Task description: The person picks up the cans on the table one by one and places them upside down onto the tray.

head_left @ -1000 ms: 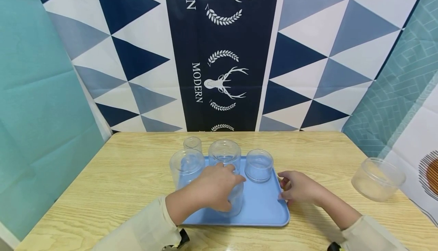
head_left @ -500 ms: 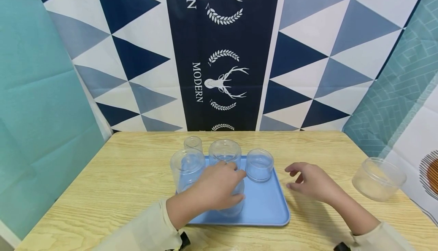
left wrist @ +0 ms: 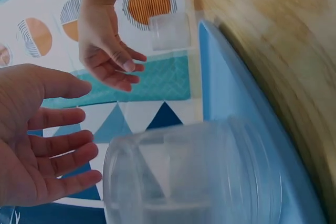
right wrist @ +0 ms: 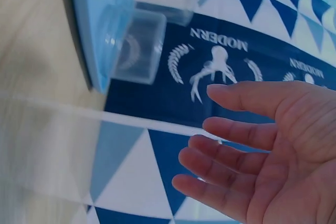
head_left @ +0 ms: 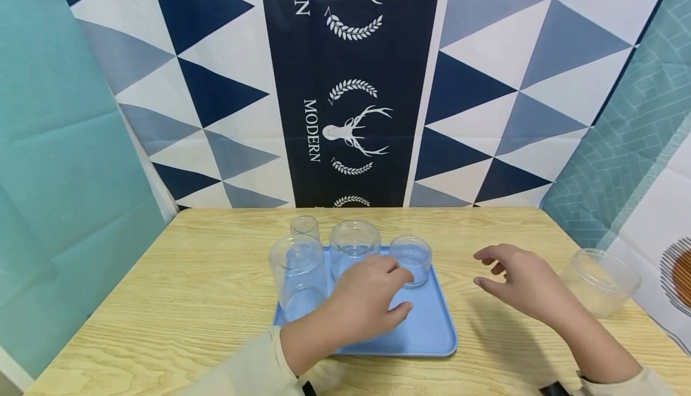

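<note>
My left hand [head_left: 372,297] hovers over the blue tray [head_left: 426,330], fingers loosely spread and holding nothing. In the left wrist view its fingertips are close to a clear container [left wrist: 173,177] on the tray; whether they touch cannot be told. A tall clear container [head_left: 297,270] stands at the tray's left. Another clear container [head_left: 353,246] is at the back middle, partly behind the left hand. A shorter clear container [head_left: 410,255] sits at the back right. My right hand [head_left: 520,282], empty with relaxed, slightly bent fingers, is above the table right of the tray.
A small clear container [head_left: 304,225] shows at the tray's back left, partly behind the tall one. Beyond my right hand, a wide clear container [head_left: 594,288] stands near the right edge of the wood-grain table [head_left: 189,300]. Patterned cloth [head_left: 345,114] hangs behind the table.
My right hand has left the tray's right edge, moving up and right. The left hand has shifted right, showing more of the tall container. The containers at the back have not moved.
</note>
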A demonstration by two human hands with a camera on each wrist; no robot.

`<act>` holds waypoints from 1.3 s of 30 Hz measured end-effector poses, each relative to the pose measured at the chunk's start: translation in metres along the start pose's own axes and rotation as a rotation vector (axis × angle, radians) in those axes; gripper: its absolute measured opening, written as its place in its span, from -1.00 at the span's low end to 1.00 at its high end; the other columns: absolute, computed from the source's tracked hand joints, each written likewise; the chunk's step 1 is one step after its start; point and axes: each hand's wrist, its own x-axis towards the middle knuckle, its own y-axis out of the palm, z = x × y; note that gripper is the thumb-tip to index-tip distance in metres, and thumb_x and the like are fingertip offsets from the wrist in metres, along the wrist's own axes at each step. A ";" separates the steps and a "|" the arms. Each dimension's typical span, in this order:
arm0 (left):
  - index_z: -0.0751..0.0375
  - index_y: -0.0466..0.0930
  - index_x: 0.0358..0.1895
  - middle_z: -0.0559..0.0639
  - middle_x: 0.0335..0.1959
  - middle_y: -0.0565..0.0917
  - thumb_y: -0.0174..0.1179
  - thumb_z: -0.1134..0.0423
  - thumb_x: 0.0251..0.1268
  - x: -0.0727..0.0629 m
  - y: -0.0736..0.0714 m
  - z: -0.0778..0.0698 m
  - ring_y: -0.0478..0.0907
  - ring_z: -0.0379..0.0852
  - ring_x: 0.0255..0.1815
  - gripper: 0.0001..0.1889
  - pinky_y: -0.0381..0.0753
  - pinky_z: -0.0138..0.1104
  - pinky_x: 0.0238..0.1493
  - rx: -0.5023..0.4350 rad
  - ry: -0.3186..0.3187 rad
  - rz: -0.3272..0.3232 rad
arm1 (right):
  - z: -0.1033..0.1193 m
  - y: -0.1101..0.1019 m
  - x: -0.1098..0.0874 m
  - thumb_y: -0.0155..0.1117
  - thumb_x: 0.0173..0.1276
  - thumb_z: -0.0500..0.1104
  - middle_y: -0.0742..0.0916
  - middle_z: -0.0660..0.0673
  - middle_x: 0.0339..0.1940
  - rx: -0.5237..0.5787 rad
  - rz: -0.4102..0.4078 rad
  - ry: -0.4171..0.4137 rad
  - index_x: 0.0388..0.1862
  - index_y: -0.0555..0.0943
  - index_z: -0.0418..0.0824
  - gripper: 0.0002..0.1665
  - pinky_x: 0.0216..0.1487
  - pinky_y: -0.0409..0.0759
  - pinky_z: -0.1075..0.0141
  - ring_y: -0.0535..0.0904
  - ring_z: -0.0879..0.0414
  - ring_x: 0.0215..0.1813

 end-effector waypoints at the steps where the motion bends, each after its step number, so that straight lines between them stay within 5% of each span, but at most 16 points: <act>1: 0.04 0.66 0.00 -0.17 -0.18 0.60 0.31 0.04 0.23 0.001 0.001 -0.002 0.52 -0.23 -0.12 -0.69 0.52 -0.45 -0.06 -0.005 0.008 -0.014 | -0.002 -0.003 -0.001 0.51 0.09 -0.18 0.71 -0.16 -0.23 -0.003 -0.002 0.005 -0.06 0.63 -0.36 -0.55 -0.32 0.62 0.07 0.64 -0.02 -0.28; 23: -0.04 0.58 0.14 -0.20 -0.01 0.52 0.30 0.01 0.23 0.029 0.027 -0.029 0.41 -0.33 -0.03 -0.59 0.35 -0.62 -0.02 -0.155 0.089 -0.031 | -0.059 -0.033 -0.018 0.47 0.15 -0.08 0.63 -0.45 -0.05 -0.060 -0.001 0.123 0.05 0.57 -0.45 -0.40 -0.33 0.57 -0.09 0.63 -0.27 -0.18; 30: -0.09 0.56 0.19 -0.19 0.09 0.49 0.31 -0.04 0.21 0.039 0.040 -0.032 0.40 -0.29 0.10 -0.53 0.31 -0.57 0.12 -0.187 0.066 -0.017 | -0.076 -0.039 -0.018 0.46 0.15 -0.08 0.59 -0.54 -0.03 -0.088 -0.019 0.157 0.03 0.54 -0.53 -0.37 -0.33 0.55 -0.14 0.62 -0.35 -0.20; 39: -0.12 0.58 0.17 -0.24 0.08 0.50 0.32 -0.04 0.19 0.058 0.055 -0.038 0.40 -0.40 0.07 -0.54 0.25 -0.66 0.06 -0.270 0.015 -0.023 | -0.102 -0.047 -0.016 0.47 0.11 -0.11 0.59 -0.59 -0.04 -0.139 -0.027 0.172 -0.02 0.54 -0.58 -0.37 -0.36 0.55 -0.15 0.62 -0.38 -0.24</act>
